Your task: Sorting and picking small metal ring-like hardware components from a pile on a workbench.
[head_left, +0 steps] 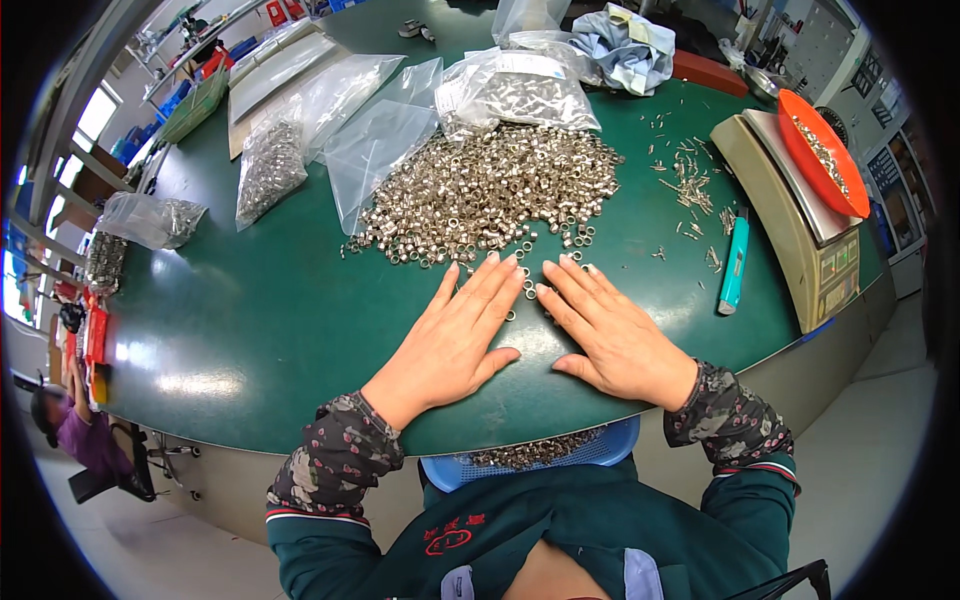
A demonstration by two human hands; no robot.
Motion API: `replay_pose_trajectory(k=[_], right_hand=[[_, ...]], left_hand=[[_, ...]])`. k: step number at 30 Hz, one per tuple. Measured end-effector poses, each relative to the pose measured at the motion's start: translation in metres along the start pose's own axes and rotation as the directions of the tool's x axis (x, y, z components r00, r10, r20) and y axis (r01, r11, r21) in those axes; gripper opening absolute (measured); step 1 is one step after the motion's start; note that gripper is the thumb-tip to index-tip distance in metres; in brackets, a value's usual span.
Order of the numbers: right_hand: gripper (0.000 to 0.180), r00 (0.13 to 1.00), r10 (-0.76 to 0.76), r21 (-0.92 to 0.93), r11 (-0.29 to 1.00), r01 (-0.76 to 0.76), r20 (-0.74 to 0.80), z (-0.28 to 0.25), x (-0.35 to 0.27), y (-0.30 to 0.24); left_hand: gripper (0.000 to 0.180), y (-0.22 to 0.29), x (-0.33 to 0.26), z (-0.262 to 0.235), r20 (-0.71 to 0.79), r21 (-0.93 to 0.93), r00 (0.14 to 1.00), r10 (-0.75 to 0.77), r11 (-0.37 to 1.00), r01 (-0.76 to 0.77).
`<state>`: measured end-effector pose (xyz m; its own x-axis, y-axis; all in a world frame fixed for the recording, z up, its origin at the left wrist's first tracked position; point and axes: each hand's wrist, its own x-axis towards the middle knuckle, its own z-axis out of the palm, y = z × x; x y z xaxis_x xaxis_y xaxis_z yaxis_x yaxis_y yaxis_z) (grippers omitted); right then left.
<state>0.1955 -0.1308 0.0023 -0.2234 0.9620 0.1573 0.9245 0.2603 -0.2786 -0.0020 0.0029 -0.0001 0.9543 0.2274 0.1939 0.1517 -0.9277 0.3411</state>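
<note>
2 flat hands (452, 333) (612, 332) beside shiny metal rings (490, 195).

The small rings (490, 195) are gleaming as bright, polished silvery metal, heaped on a table (260, 310) whose smooth dark green top is shining faintly under the light. Clear plastic bags (375, 140) are lying glossy and crinkled. The orange tray (822, 150) is looking like smooth plastic; the basket (535, 462) is showing blue plastic mesh.
</note>
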Motion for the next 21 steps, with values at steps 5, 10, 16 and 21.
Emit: replay_pose_trajectory(k=[5, 10, 16, 21], right_hand=[[0.075, 0.998, -0.030, 0.032, 0.999, 0.028, 0.050, 0.003, -0.007, -0.006], [0.076, 0.994, -0.096, 0.100, 0.991, 0.090, 0.060, -0.003, -0.014, -0.007], [0.074, 0.999, 0.036, -0.023, 0.999, -0.036, 0.002, 0.001, -0.006, -0.001], [0.074, 0.999, -0.012, 0.057, 0.998, 0.009, 0.049, 0.000, -0.016, -0.007]], left_hand=[[0.079, 0.007, -0.009, 0.005, 0.073, -0.024, 0.997, 0.019, 1.000, -0.018], [0.081, 0.010, -0.016, 0.003, 0.104, -0.131, 0.990, 0.091, 0.988, -0.077], [0.081, 0.010, -0.006, 0.006, 0.074, -0.100, 0.996, 0.042, 0.994, -0.034], [0.081, 0.012, -0.016, 0.006, 0.149, -0.144, 0.982, 0.118, 0.985, -0.096]])
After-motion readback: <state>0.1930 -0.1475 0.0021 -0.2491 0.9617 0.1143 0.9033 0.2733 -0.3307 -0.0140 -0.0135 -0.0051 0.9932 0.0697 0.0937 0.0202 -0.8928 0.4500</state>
